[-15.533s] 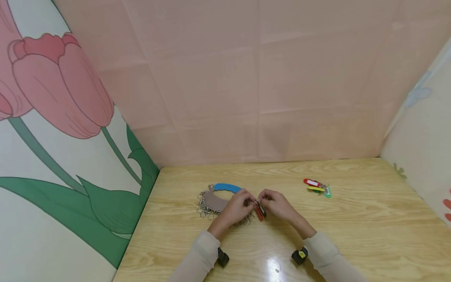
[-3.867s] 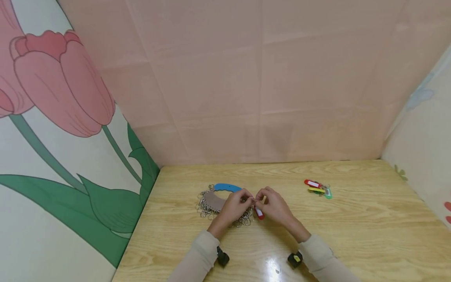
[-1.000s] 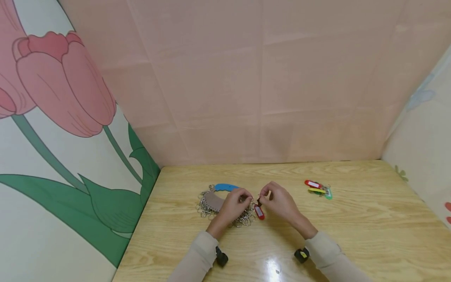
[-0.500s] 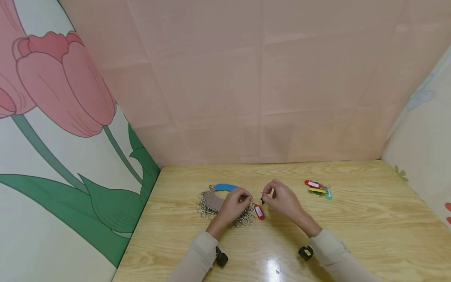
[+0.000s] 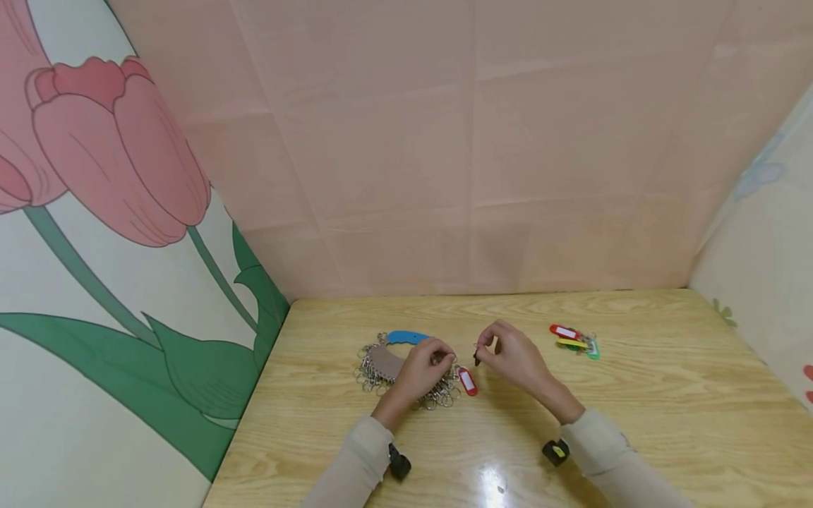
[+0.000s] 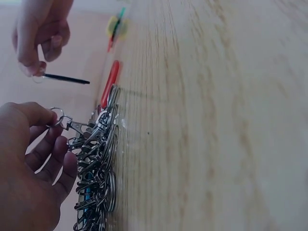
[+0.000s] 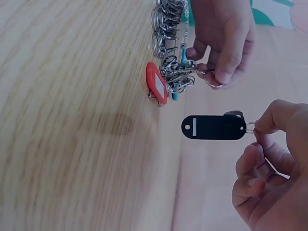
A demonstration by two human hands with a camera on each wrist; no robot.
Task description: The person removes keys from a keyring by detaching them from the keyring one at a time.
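Observation:
My left hand [image 5: 420,370] pinches a split ring [image 6: 62,112] joined to a metal snap hook [image 6: 76,126], at the right end of a curved brown plate [image 5: 384,362] with a blue handle [image 5: 405,336]. Many hooks and rings hang along the plate's edge. A red key tag [image 5: 467,382] with a white label lies beside that end, apart from my fingers. To the right, my right hand [image 5: 517,356] pinches the small ring of a black key tag [image 7: 214,127] and holds it above the table. A small dark metal piece [image 7: 234,114] shows behind the tag.
On the wooden table [image 5: 667,395], farther back and right, lies a small pile of key tags, with a red tag [image 5: 564,331], a yellow tag [image 5: 571,343] and a green tag [image 5: 593,348]. A pink-covered wall [image 5: 470,176] rises behind the table.
My right hand has drawn away to the right with the black key tag, widening the gap to my left hand. The left hand stays in place; the red key tag lies still.

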